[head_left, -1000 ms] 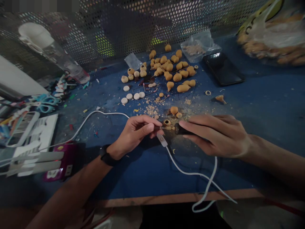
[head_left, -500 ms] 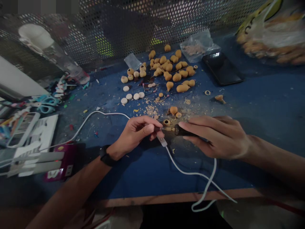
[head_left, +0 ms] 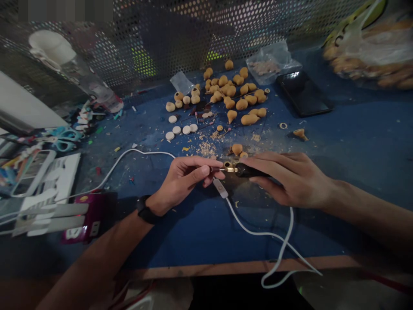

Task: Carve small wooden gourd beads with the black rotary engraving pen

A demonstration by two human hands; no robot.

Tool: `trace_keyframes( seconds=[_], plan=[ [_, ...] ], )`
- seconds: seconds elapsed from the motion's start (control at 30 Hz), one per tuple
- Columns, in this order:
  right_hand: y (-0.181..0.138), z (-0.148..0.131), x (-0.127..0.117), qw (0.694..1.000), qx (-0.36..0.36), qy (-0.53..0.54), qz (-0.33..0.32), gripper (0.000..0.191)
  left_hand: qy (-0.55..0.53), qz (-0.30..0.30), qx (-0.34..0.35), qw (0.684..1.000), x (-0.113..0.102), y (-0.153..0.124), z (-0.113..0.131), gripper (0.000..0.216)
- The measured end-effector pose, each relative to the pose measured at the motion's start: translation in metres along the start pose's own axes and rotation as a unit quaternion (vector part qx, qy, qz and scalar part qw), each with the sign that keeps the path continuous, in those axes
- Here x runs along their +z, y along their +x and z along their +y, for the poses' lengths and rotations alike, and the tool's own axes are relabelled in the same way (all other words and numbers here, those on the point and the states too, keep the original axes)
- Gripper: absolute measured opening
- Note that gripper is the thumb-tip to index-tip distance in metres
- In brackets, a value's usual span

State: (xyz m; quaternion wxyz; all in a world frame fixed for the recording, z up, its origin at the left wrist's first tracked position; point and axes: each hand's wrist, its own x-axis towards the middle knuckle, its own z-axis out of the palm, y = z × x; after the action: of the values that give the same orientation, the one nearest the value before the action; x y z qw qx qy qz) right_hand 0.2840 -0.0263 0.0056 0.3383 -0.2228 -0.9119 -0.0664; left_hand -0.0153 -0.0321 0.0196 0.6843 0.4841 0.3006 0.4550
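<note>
My right hand [head_left: 290, 178] is closed around a small black rotary tool [head_left: 248, 171] with a brass chuck [head_left: 230, 169] that points left. My left hand [head_left: 185, 176] pinches the thin bit at the chuck's tip with thumb and forefinger. A white cable [head_left: 251, 230] with an inline switch [head_left: 220, 188] runs from under my hands to the table's front edge and off to the left. A small hollowed gourd piece [head_left: 227, 164] lies just behind the chuck. Wood shavings [head_left: 206, 148] are scattered behind my hands.
A heap of small tan gourds [head_left: 235, 97] and several white discs [head_left: 180, 129] lie at the back. A black phone [head_left: 303, 94] and plastic bags [head_left: 272, 60] sit at back right. Scissors [head_left: 63, 140], a clear bottle [head_left: 93, 88] and a purple box [head_left: 84, 215] are on the left.
Both hands have risen slightly together with the tool. The brass chuck now sits closer to my left fingertips.
</note>
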Motion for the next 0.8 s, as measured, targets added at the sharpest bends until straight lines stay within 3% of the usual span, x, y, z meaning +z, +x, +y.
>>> trace_keyframes(
  seconds=[0.57, 0.8],
  plan=[
    [0.0021, -0.0025, -0.0025, 1.000, -0.010, -0.004, 0.001, 0.036, 0.027, 0.002, 0.050, 0.998, 0.0013, 0.0023, -0.0011, 0.026],
    [0.0005, -0.0044, -0.0018, 1.000, 0.003, 0.005, 0.003, 0.050, 0.030, -0.015, 0.056, 0.998, 0.0001, 0.0032, -0.0011, 0.030]
  ],
)
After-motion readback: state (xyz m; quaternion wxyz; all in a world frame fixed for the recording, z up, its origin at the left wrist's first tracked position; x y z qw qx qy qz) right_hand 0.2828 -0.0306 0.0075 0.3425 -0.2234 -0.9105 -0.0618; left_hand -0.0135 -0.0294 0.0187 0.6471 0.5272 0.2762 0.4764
